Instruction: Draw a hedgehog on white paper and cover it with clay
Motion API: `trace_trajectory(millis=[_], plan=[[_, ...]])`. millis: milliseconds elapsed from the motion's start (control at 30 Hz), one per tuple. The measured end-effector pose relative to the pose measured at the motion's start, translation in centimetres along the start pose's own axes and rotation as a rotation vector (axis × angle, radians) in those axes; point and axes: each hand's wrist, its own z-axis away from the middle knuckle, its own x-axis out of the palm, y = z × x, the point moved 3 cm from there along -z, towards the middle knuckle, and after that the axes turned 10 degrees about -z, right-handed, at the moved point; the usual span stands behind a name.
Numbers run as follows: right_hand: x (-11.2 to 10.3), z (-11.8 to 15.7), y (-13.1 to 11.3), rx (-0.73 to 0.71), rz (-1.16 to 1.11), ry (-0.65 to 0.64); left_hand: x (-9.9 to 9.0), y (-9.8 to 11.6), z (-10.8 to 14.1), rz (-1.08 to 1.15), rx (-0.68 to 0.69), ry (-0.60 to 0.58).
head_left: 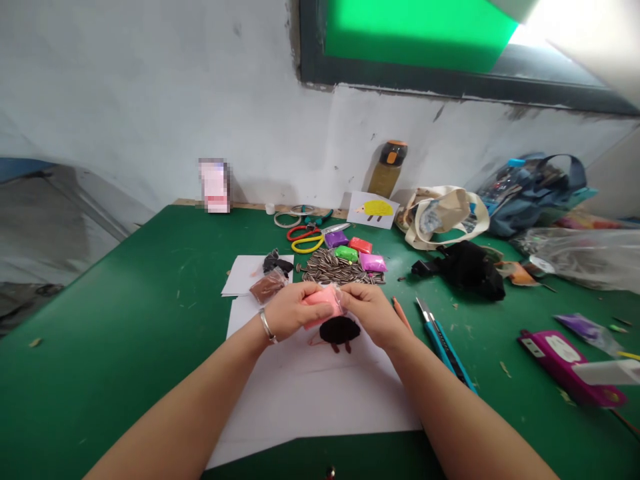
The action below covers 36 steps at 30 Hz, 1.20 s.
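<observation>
Between my two hands is a small clear packet of pink modelling clay [324, 303]. My left hand [295, 310], with a silver bangle at the wrist, is closed around the packet's left side. My right hand [367, 310] pinches the clear wrapper at its right end. Below them on white paper [320, 400] lies a hedgehog-like figure with a black clay body [340, 329], brown legs and a pink-outlined head, partly hidden by my left hand. A packet of brown clay [269, 285] and a bag of black clay [278, 264] are just beyond my left hand.
Striped sunflower seeds [340, 268] lie in a pile behind my hands, beside purple, red, green and pink clay packets. Scissors [307, 244] sit behind them. A blue utility knife [445, 347] lies right of my right arm. A yellow hedgehog picture [373, 210] leans near a bottle [389, 168].
</observation>
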Motion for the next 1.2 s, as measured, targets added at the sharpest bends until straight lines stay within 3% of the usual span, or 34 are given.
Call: trace_trajectory(millis=[167, 300, 500, 700, 900, 1200], plan=[[0.1, 0.0, 0.2, 0.034, -0.094, -0.008, -0.1, 0.0, 0.1, 0.120, -0.009, -0.035], [-0.2, 0.2, -0.4, -0.072, -0.097, 0.078, -0.2, 0.0, 0.0, 0.064, -0.044, 0.004], [-0.1, 0.6, -1.4, -0.216, 0.125, 0.039, -0.2, -0.1, -0.1, -0.043, -0.031, 0.036], [0.0, 0.6, -1.4, -0.084, 0.179, 0.016, 0.0, -0.5, -0.2, -0.095, -0.024, 0.041], [0.1, 0.6, -1.2, 0.111, 0.048, -0.077, 0.4, -0.4, -0.1, -0.133, -0.007, 0.006], [-0.1, 0.4, -0.2, 0.159, 0.011, -0.035, 0.4, -0.4, -0.4, -0.164, -0.024, 0.009]])
